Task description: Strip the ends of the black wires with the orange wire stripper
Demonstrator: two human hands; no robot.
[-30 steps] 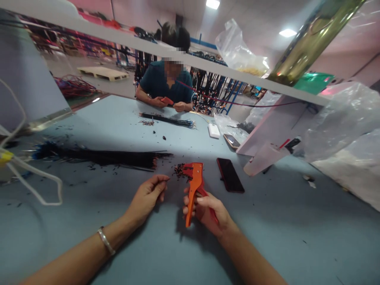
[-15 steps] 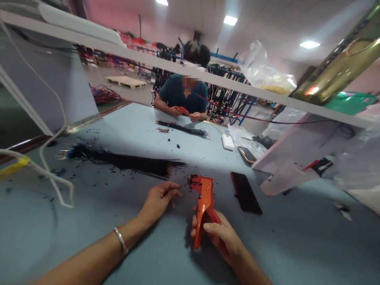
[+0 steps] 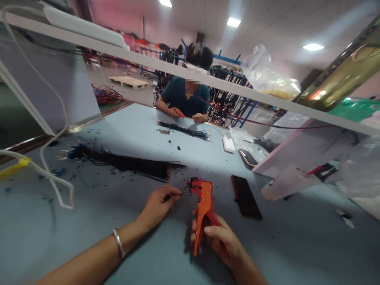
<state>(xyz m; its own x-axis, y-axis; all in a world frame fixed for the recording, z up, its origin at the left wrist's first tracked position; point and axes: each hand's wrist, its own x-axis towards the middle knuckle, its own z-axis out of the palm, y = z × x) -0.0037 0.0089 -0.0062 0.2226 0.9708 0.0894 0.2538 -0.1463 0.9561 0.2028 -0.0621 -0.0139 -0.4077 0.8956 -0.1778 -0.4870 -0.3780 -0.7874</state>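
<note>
My left hand [image 3: 160, 204] is closed in a pinch near the middle of the blue-grey table [image 3: 142, 261]. A short dark tip, perhaps a wire end, pokes out at its fingertips; the rest is hidden. My right hand [image 3: 221, 237] is wrapped round the handles of an orange and red wire stripper [image 3: 204, 202], whose jaws point away from me. A gap separates the tool from my left fingertips. Beyond my left hand lies a long bundle of black wires [image 3: 127, 164]. Small dark scraps [image 3: 192, 183] are piled beside the tool's jaws.
A dark phone [image 3: 246, 197] lies right of the tool; a second phone [image 3: 248, 157] and a white box [image 3: 228, 145] are farther back. Across the table a person [image 3: 185, 97] holds a red tool near another wire bundle [image 3: 184, 130]. A white cable [image 3: 59, 186] loops at left.
The stripper and my right hand have shifted slightly toward me. The view has moved a little. Across the table, the person's red tool has tilted and moved slightly left.
</note>
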